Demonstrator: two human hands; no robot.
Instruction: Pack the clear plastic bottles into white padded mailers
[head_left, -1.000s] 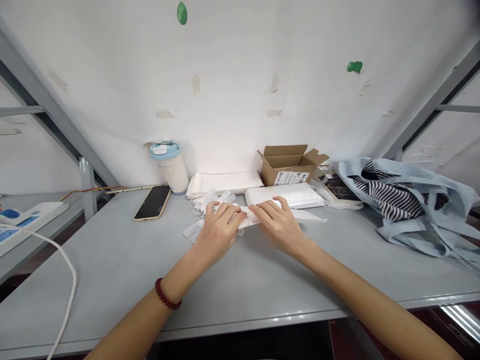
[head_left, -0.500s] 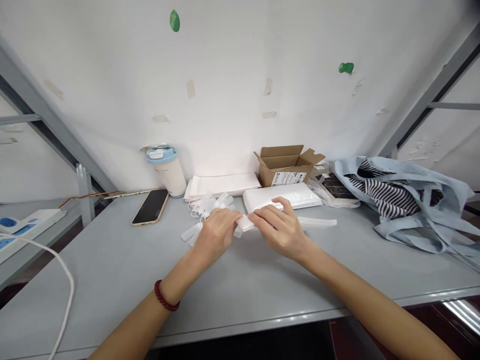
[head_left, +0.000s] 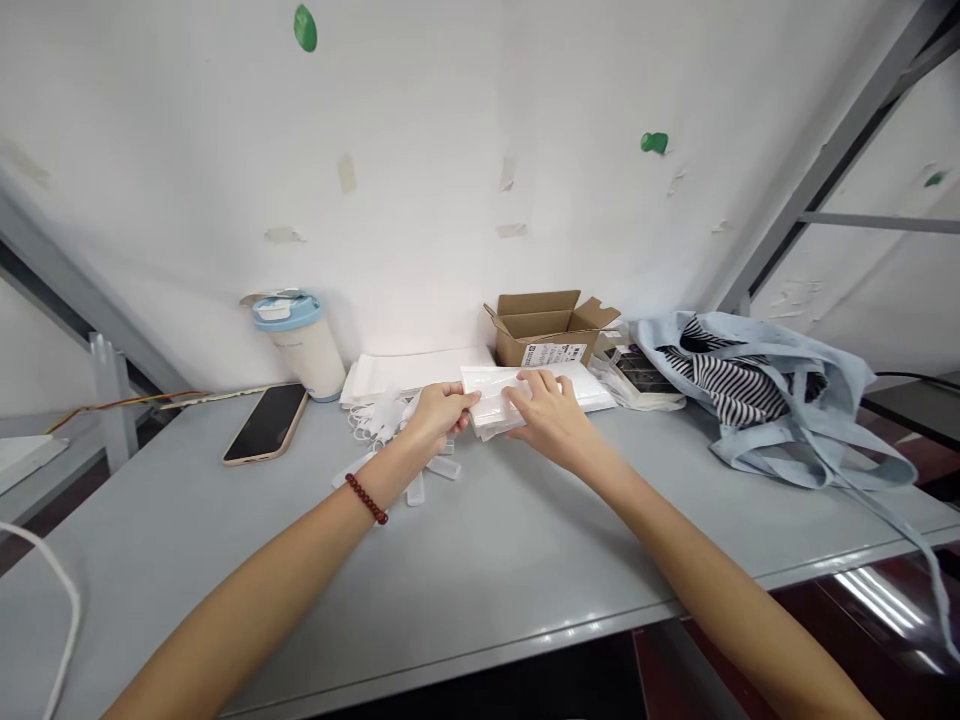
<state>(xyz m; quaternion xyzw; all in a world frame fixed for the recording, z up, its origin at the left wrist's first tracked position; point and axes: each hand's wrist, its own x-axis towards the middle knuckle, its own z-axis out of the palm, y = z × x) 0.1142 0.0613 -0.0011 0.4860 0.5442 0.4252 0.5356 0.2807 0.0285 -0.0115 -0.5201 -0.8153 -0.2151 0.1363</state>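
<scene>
Two hands (head_left: pixel 441 412) (head_left: pixel 553 420) hold one white packet (head_left: pixel 491 400), left pinching its edge, right loosely curled, before one cardboard box (head_left: pixel 513 350).

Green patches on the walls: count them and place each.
3: one green patch high above the cup, a second green patch above the bag, a small third green patch at far right beyond the slanted post. The bag may hide more.

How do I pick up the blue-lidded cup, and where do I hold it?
I'd hold the tumbler around its pale body, below the blue lid, coming from the near side: the body looks round enough to wrap, the wall stands behind, and the phone beside its base lies flat.
</scene>
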